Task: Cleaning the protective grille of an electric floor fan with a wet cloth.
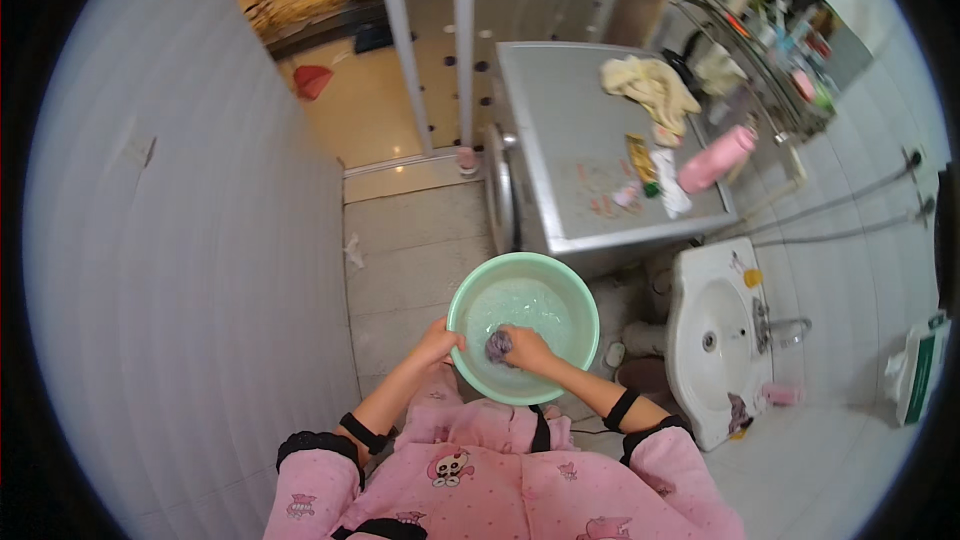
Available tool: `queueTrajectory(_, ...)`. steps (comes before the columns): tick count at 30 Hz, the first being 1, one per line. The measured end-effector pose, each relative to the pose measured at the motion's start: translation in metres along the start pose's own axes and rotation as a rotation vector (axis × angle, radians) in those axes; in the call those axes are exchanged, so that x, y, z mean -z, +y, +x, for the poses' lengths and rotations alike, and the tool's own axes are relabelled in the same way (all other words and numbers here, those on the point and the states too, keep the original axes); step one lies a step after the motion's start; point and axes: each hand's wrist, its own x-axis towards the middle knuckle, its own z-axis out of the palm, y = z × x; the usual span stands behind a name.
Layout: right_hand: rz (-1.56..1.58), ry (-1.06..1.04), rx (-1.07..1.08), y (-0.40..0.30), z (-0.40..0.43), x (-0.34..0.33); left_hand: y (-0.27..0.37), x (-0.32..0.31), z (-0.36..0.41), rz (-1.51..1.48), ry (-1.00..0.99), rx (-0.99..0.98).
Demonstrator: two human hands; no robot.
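Note:
A round light-green plastic basin (537,264) with shallow water in it is right in front of me. My left hand (441,343) grips its left rim, with the thumb over the edge. Inside the basin, low and left of its middle, my right hand (519,347) is closed on a bunched grey-purple cloth (497,346). The fingertips of that hand are partly hidden by the cloth and the hand itself.
A washing machine (570,187) stands beyond the basin, with a yellow cloth (651,86) and a pink bottle (717,159) on top. To the right is a white washbasin (712,307) with a metal faucet (765,326). A white wall (202,277) rises at left.

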Motion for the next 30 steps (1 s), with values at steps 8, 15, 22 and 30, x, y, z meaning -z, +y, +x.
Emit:
queueTrajectory(8,0.614,-0.103,-0.311,-0.082,0.176,-0.021,0.011,0.172,0.004,-0.224,0.041,0.014)
queueTrajectory(15,1.319,-0.472,-0.417,-0.16,0.306,0.001,0.082,0.268,0.023,-0.313,0.187,-0.049)
queueTrajectory(22,1.702,-0.648,-0.405,-0.194,0.457,0.0,0.153,0.346,0.101,-0.376,0.309,-0.048)
queueTrajectory(30,1.468,-0.566,-0.483,-0.189,0.678,0.019,0.272,0.422,0.216,-0.547,0.378,-0.149)
